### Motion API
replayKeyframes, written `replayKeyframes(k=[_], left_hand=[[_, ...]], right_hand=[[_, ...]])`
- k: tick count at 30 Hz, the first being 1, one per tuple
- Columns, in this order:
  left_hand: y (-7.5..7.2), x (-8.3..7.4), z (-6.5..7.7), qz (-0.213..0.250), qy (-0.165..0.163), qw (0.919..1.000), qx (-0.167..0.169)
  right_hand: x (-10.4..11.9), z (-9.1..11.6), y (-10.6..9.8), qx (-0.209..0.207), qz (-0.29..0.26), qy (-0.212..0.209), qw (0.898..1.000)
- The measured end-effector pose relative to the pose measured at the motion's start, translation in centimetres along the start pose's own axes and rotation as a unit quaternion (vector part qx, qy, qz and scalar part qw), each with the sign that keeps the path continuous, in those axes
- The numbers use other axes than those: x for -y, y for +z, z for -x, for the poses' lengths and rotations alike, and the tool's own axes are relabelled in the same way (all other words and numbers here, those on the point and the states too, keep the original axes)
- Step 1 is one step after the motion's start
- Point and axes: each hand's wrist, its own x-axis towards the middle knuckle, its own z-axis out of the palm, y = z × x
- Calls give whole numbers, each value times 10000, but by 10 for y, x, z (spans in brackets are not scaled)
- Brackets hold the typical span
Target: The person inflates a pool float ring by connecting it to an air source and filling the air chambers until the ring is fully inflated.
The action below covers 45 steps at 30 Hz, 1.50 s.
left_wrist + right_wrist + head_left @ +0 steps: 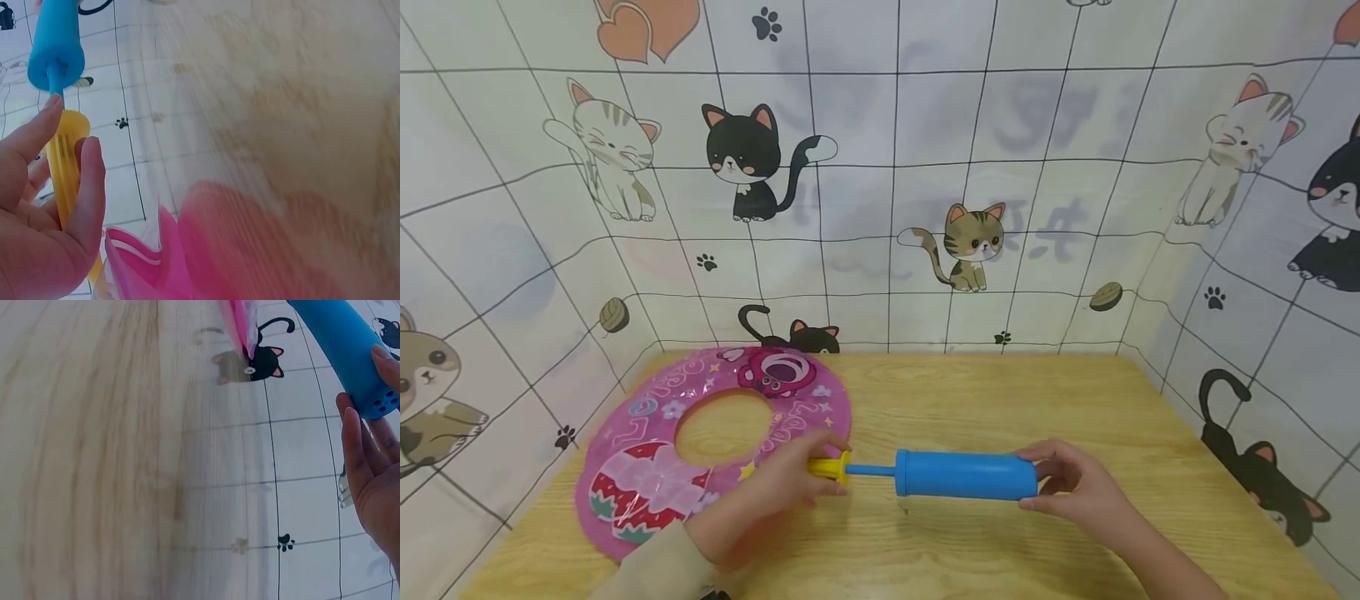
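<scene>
A hand pump with a blue barrel [966, 475] is held level above the table between my two hands. My left hand [786, 479] grips its yellow handle [65, 162], and a short length of blue rod shows between handle and barrel. At the barrel's far end, my right hand [1071, 487] pinches it with thumb and fingers; small holes in that end face show in the right wrist view. Left of the pump lies a pink swim ring [625, 425] with strawberry and bear prints, partly behind my left hand and forearm.
The wooden table [1000, 400] reaches back to a wall covering [865, 183] with a grid and cartoon cats, which also rises on the left and right sides. The swim ring takes up the table's left part, close to the left wall.
</scene>
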Motion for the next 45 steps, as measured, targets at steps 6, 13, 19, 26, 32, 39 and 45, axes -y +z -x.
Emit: replayKeyframes(k=[6, 13, 19, 26, 32, 39, 45], left_hand=[[8, -8, 0, -21, 51, 10000, -16], [13, -15, 0, -63, 123, 9999, -38], [11, -12, -2, 20, 102, 9999, -46], [1, -5, -1, -368, 51, 9993, 22], [-12, 2, 3, -483, -14, 9988, 33], [-26, 11, 7, -577, -49, 9983, -38], [-31, 16, 10, -580, 24, 9983, 17]], right_hand=[[1, -12, 15, 147, -157, 119, 9997], [2, -24, 30, 281, -122, 313, 9990], [2, -24, 32, 307, -34, 222, 9993], [0, -14, 16, 157, 173, -90, 9997], [-1, -5, -5, -54, 382, -463, 9982], [-1, 4, -22, -286, 657, -301, 9970], [-1, 12, -34, -496, 998, -214, 9935]])
